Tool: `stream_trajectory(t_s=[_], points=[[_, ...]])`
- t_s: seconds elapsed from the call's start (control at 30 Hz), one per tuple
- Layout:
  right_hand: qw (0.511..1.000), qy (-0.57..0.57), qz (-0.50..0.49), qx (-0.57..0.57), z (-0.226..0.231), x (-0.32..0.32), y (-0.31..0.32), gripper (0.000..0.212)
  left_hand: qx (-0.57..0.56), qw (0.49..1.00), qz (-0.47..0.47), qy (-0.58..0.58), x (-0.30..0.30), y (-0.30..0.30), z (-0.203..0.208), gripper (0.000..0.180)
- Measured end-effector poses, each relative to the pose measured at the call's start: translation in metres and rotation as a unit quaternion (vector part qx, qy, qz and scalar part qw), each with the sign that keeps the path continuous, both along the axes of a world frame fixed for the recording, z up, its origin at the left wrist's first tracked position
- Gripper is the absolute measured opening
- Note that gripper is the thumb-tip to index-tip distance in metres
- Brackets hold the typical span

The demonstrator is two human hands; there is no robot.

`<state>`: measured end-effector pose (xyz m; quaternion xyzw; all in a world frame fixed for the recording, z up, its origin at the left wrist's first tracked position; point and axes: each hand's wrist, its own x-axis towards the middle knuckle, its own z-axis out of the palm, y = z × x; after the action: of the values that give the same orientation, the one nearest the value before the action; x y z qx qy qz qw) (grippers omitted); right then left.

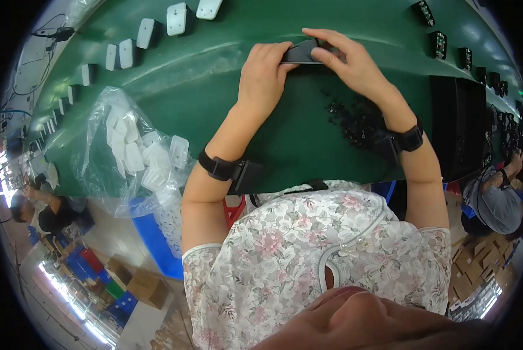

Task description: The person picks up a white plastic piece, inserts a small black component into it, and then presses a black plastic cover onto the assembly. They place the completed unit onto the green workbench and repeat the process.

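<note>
Both hands hold a small flat black part (pixel 300 54) above the green conveyor belt (pixel 203 87). My left hand (pixel 263 73) grips its left end with curled fingers. My right hand (pixel 349 61) pinches its right end, fingers reaching over the top. Each wrist wears a black strap with a small box. A heap of tiny black pieces (pixel 355 119) lies on the belt just below my right hand.
White plastic housings (pixel 177 18) ride in a row along the belt's far left side; black parts (pixel 437 44) run along the right. A clear bag of white housings (pixel 136 154) sits at my left above a blue crate (pixel 153 236). Other people work at both sides.
</note>
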<state>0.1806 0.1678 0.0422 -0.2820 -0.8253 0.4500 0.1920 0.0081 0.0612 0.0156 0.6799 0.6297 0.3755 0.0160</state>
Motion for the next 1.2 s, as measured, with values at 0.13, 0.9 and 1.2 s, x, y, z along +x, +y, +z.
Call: stream_trajectory(t_s=[0.13,0.9,1.2], points=[[0.995,0.089,-0.005,-0.048,-0.002,0.003,-0.014,0.048,-0.143,0.956,0.019,-0.257,0.002,-0.004,0.01,0.031],[0.961,-0.111,0.046,0.25,0.001,0.007,-0.073,0.015,-0.184,0.929,0.223,-0.23,-0.055,0.126,-0.019,0.031],[0.987,-0.055,0.0,0.149,0.002,0.016,-0.059,0.008,-0.065,0.987,0.127,0.074,-0.03,-0.036,0.035,0.027]])
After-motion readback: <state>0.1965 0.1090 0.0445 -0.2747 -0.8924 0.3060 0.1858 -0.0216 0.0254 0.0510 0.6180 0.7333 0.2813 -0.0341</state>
